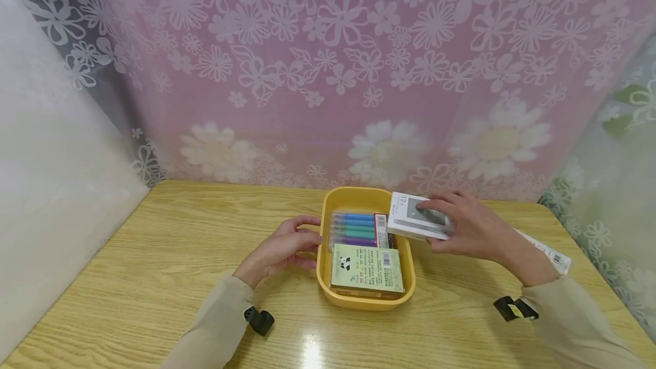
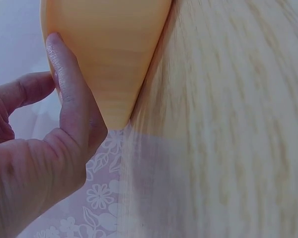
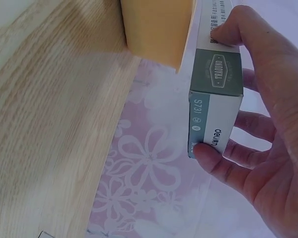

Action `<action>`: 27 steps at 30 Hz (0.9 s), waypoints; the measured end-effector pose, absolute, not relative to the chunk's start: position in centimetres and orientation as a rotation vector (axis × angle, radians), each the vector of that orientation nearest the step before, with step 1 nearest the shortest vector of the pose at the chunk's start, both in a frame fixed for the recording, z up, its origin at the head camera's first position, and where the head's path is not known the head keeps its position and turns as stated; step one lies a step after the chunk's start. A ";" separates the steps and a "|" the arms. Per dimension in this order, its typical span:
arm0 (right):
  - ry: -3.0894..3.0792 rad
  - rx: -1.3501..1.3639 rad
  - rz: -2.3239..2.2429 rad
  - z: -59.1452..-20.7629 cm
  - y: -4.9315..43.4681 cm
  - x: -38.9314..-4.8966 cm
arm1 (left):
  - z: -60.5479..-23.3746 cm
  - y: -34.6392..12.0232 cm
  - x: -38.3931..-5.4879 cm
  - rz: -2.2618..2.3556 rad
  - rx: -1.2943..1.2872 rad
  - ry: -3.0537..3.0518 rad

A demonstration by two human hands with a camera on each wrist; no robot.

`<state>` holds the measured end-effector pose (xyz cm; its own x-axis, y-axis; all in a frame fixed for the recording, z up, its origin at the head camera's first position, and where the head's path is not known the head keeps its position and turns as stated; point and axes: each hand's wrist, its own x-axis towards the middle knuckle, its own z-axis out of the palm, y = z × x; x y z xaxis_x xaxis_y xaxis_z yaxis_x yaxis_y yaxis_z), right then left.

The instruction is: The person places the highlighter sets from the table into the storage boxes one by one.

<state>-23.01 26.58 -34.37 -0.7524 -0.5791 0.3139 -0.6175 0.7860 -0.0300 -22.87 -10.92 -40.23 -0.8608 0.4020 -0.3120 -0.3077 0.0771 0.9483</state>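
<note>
Near end: panda-print card box [image 1: 366, 269] in smooth, rounded yellow plastic tray [image 1: 359, 203]. L hand [image 1: 287, 246], fingers apart, touches tray's L wall. Behind, clear-packed pens [image 1: 356, 229]. R hand [image 1: 471, 229] clamped on white/grey Deli box [image 1: 417, 218] over R rim; poss. snag on rim/pens if lowered askew. Floral curtain [image 1: 328, 73] at back.

A white-and-grey box [image 1: 402, 222] is held at the far right edge of an upright, rounded yellow tray [image 1: 365, 303].
</note>
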 end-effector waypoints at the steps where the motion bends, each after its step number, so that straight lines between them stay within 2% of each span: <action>1: -2.688 0.928 0.193 -34.4 26.5 -23.1 | -40.2 -10.9 -22.9 1.836 0.093 1.855; 27: -2.727 1.023 0.192 -33.1 24.0 -24.2 | -40.3 -10.9 -22.9 1.842 0.085 1.845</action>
